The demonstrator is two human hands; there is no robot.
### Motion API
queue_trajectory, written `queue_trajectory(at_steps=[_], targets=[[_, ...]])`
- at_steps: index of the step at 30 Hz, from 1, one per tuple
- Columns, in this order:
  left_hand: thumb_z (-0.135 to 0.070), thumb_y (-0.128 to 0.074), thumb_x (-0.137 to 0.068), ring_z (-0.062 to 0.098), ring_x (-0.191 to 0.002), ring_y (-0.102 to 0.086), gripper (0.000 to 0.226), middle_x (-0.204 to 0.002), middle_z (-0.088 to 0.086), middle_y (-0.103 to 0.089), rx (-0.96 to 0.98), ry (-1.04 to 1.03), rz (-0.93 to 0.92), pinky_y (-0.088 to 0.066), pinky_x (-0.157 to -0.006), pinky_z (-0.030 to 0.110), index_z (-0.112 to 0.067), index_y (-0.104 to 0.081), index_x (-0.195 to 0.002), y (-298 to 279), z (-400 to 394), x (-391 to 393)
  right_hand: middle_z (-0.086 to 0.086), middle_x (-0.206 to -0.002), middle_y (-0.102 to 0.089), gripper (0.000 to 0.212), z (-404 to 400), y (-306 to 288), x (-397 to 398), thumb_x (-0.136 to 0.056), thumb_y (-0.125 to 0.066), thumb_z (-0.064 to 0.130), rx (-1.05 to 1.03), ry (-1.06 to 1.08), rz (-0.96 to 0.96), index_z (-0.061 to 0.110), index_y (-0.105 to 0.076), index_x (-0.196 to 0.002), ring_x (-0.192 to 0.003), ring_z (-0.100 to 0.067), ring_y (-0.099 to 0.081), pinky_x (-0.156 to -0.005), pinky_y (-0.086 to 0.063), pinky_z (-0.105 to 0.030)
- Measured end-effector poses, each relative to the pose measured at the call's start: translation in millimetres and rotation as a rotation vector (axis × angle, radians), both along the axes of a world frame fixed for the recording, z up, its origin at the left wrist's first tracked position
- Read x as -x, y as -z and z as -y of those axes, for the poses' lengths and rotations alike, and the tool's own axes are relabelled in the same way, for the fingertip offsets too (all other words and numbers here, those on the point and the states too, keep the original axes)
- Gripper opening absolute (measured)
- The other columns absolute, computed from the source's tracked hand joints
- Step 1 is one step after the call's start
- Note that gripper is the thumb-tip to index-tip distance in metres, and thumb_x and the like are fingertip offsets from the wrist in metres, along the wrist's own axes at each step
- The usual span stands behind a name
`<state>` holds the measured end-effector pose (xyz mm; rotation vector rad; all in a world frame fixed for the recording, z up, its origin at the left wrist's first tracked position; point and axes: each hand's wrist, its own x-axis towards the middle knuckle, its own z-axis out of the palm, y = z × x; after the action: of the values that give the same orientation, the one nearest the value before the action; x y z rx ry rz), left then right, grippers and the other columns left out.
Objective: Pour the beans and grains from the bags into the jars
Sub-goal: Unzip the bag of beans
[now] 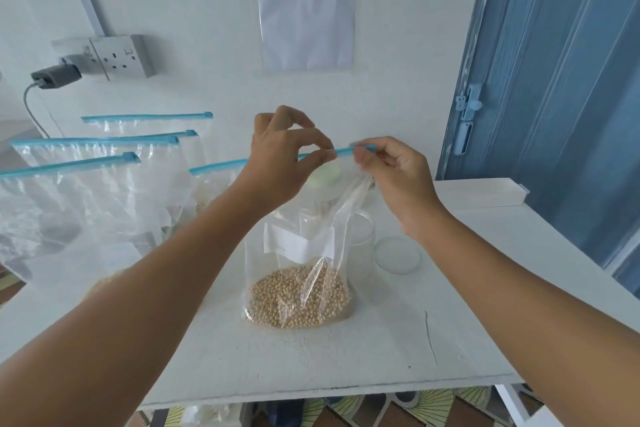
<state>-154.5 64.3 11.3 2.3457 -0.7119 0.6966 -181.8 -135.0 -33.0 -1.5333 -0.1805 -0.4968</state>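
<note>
A clear zip bag (301,253) with a white label stands upright on the white table (381,357), its bottom filled with pale soybeans (298,302). Its blue zip strip (221,165) runs across at hand height. My left hand (287,156) pinches the strip near its right part. My right hand (391,170) pinches the strip's right end. Behind the bag stands a jar with a pale green lid (325,177), partly hidden. A clear open jar (362,232) stands just right of the bag, and a clear round lid (398,255) lies on the table beside it.
Several empty clear zip bags (93,191) with blue strips stand at the left against the wall. A wall socket with a plugged charger (57,74) is at upper left. A blue door (554,114) stands at right. Spilled grains dot the table near the bag.
</note>
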Motion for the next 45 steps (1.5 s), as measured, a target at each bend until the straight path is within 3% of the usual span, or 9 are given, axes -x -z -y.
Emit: queue_trajectory(at_steps=[7, 11, 22, 27, 30, 34, 39, 42, 45], targets=[[-0.041, -0.072, -0.095, 0.018, -0.12, -0.031, 0.016, -0.121, -0.005, -0.049, -0.027, -0.05, -0.002, -0.026, -0.104, 0.028, -0.032, -0.08, -0.107, 4.8, -26.7, -8.4, -0.021, -0.112, -0.072, 0.01, 3.3, 6.4, -6.4, -0.095, -0.074, 0.017, -0.004, -0.015, 0.01, 0.012, -0.079, -0.103, -0.087, -0.012, -0.06, -0.081, -0.048, -0.028], [-0.038, -0.073, -0.094, 0.027, -0.12, -0.036, 0.018, -0.121, 0.0, -0.051, -0.072, -0.111, 0.035, -0.023, -0.103, 0.028, -0.029, -0.081, -0.107, 2.9, -57.9, -12.7, 0.002, -0.088, -0.074, 0.006, 12.8, 8.1, -7.1, -0.095, -0.073, 0.013, -0.046, 0.013, 0.003, 0.016, -0.078, -0.099, -0.081, -0.006, -0.061, -0.079, -0.05, -0.016], [-0.036, -0.076, -0.09, 0.042, -0.124, -0.037, 0.02, -0.12, 0.01, -0.058, -0.357, -0.317, 0.191, -0.036, -0.103, 0.064, -0.022, -0.082, -0.103, -20.6, -121.2, -7.8, 0.013, -0.078, -0.073, 0.009, 27.8, 10.1, -6.4, -0.095, -0.073, 0.012, -0.017, 0.083, -0.033, 0.02, -0.078, -0.096, -0.076, 0.0, -0.064, -0.077, -0.049, -0.013], [-0.031, -0.077, -0.091, 0.045, -0.121, -0.04, 0.017, -0.119, 0.013, -0.058, -0.34, -0.325, 0.226, -0.038, -0.101, 0.064, -0.019, -0.082, -0.103, -11.4, -118.9, -12.6, 0.027, -0.093, -0.069, 0.009, 27.7, -2.8, -7.5, -0.097, -0.071, 0.022, 0.407, 0.227, 0.03, 0.029, -0.072, -0.101, -0.092, 0.002, -0.059, -0.087, -0.045, -0.015], [-0.029, -0.076, -0.092, 0.046, -0.119, -0.041, 0.017, -0.118, 0.013, -0.057, -0.295, -0.314, 0.258, -0.039, -0.1, 0.063, -0.019, -0.082, -0.105, -5.3, -117.3, -16.5, 0.013, -0.11, -0.067, 0.028, 10.4, -25.8, -8.9, -0.096, -0.068, 0.038, 0.813, 0.294, 0.154, 0.029, -0.069, -0.123, -0.104, -0.013, -0.059, -0.102, -0.045, -0.036], [-0.029, -0.075, -0.093, 0.048, -0.116, -0.043, 0.017, -0.118, 0.014, -0.057, -0.24, -0.294, 0.307, -0.04, -0.1, 0.06, -0.019, -0.082, -0.106, 0.3, -111.7, -16.8, 0.01, -0.114, -0.069, 0.03, -26.8, -57.3, -12.8, -0.101, -0.057, 0.047, 1.138, 0.154, -0.013, 0.033, -0.07, -0.123, -0.102, -0.016, -0.062, -0.098, -0.046, -0.039], [-0.033, -0.075, -0.094, 0.042, -0.118, -0.042, 0.03, -0.125, 0.014, -0.05, -0.094, -0.355, 0.271, -0.038, -0.106, 0.049, -0.023, -0.074, -0.122, 11.3, -98.8, 0.7, 0.012, -0.085, -0.07, 0.015, -38.0, -59.2, -21.6, -0.096, -0.063, 0.028, 1.106, 0.067, -0.118, 0.029, -0.076, -0.09, -0.083, -0.017, -0.066, -0.081, -0.058, -0.041], [-0.035, -0.077, -0.092, 0.032, -0.115, -0.04, 0.031, -0.12, 0.011, -0.049, 0.036, -0.369, 0.214, -0.031, -0.102, 0.037, -0.021, -0.068, -0.119, 28.6, -76.4, 32.4, 0.016, -0.086, -0.072, 0.01, -35.7, -58.3, -18.3, -0.095, -0.07, 0.03, 1.023, -0.021, -0.126, 0.034, -0.079, -0.092, -0.087, -0.01, -0.067, -0.084, -0.057, -0.035], [-0.047, -0.069, -0.094, 0.014, -0.103, -0.045, 0.021, -0.102, -0.005, -0.056, 0.125, -0.297, -0.028, -0.036, -0.089, 0.036, -0.027, -0.071, -0.099, 45.0, -52.3, 58.0, 0.019, -0.088, -0.071, 0.011, -35.1, -55.5, -15.1, -0.095, -0.072, 0.028, 1.034, -0.101, -0.136, 0.031, -0.081, -0.101, -0.085, 0.002, -0.064, -0.078, -0.051, -0.022]])
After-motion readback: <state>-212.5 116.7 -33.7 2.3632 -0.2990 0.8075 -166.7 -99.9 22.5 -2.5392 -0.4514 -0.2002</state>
